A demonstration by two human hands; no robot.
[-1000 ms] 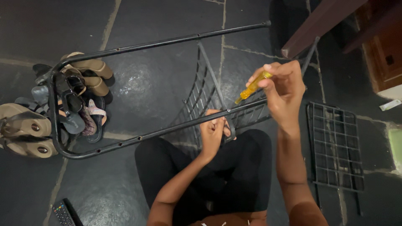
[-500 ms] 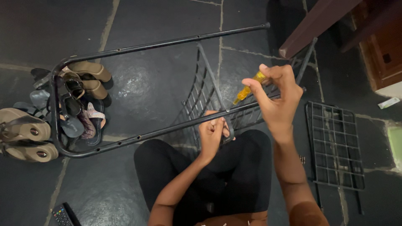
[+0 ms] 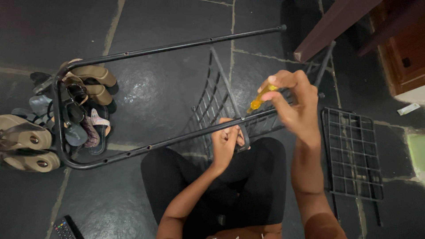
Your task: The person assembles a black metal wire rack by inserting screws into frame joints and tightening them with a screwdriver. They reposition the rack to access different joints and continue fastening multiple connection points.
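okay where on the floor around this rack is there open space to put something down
The widest bare patch is the dark stone floor inside the black tube frame, between the shoes and the wire shelf. Floor beyond the top tube is also bare. Crowded: the shoe pile at left, the loose wire grid at right, and around the left hand and right hand holding the yellow-handled screwdriver.

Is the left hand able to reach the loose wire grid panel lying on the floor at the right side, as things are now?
Probably not easily. The left hand grips the black frame tube at the lap, and the right hand with the yellow screwdriver lies between it and the wire grid panel.
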